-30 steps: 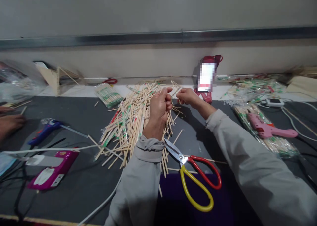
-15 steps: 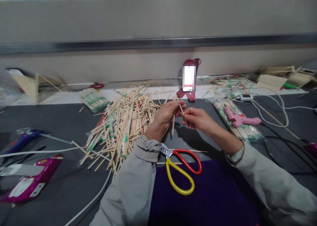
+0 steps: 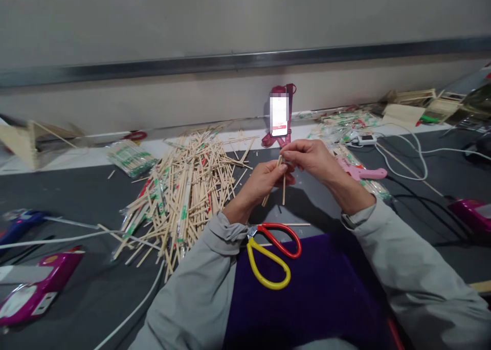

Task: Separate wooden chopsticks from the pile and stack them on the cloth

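My left hand (image 3: 264, 181) and my right hand (image 3: 310, 158) meet above the dark table, both pinching thin wooden sticks (image 3: 283, 186) that hang down between them. One stick points straight down, another slants to the lower left. A big loose pile of wooden sticks (image 3: 184, 186), some with green and red paper sleeves, lies just left of my left hand. Scissors with one red and one yellow handle (image 3: 272, 250) lie under my wrists, at the edge of a purple mat (image 3: 318, 299).
A phone on a red stand (image 3: 279, 115) stands at the wall behind my hands. A pink glue gun (image 3: 362, 172) lies on stick packets at right, with white cables (image 3: 414, 160) beyond. Magenta devices (image 3: 34, 288) (image 3: 470, 212) sit far left and right. A sealed stick packet (image 3: 130, 156) lies at back left.
My hands came back from over the pile and drew together nearer me, the right hand now above the left with sticks pinched between them. The view has swung to the right.
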A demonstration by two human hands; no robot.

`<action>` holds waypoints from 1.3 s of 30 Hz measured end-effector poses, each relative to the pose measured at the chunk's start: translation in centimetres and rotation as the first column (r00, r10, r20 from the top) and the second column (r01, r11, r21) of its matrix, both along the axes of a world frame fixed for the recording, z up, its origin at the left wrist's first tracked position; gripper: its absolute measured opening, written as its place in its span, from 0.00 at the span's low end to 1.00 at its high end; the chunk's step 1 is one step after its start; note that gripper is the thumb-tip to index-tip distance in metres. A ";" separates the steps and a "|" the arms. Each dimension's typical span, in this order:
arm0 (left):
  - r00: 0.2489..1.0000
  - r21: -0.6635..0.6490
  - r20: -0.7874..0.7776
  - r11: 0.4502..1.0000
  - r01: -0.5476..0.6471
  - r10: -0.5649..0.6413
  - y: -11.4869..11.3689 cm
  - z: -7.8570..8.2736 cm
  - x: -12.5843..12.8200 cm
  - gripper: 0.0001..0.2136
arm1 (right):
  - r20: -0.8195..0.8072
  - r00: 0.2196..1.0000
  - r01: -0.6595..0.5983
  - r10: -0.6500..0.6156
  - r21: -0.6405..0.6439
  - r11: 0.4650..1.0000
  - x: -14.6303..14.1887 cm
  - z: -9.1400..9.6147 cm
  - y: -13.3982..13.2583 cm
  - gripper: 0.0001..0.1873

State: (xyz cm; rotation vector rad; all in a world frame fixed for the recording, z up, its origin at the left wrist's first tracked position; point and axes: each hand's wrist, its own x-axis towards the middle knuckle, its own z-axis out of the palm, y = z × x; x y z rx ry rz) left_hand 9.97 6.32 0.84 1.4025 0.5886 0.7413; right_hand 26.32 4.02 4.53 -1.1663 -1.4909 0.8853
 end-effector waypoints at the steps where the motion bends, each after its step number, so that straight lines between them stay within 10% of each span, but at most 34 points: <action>1: 1.000 0.016 -0.001 1.000 0.001 -0.001 -0.1 -0.1 0.1 0.17 | 0.039 0.999 0.000 -0.001 0.009 1.000 0.0 0.2 -0.1 0.09; 11: 0.999 0.026 -0.024 0.999 -0.032 0.032 -0.8 0.0 0.4 0.14 | 0.353 0.933 0.021 -0.075 0.156 0.988 0.2 0.4 -0.7 0.10; 30: 0.988 -0.060 -0.015 0.987 0.151 -0.152 -1.5 0.7 -0.1 0.14 | -0.276 0.948 -0.198 0.161 -0.112 0.974 0.7 -1.7 -1.6 0.11; 39: 0.985 -0.045 -0.002 0.984 0.174 -0.174 -1.6 0.7 0.0 0.16 | -0.244 0.963 -0.137 0.115 -0.073 0.988 1.2 -1.9 -2.1 0.10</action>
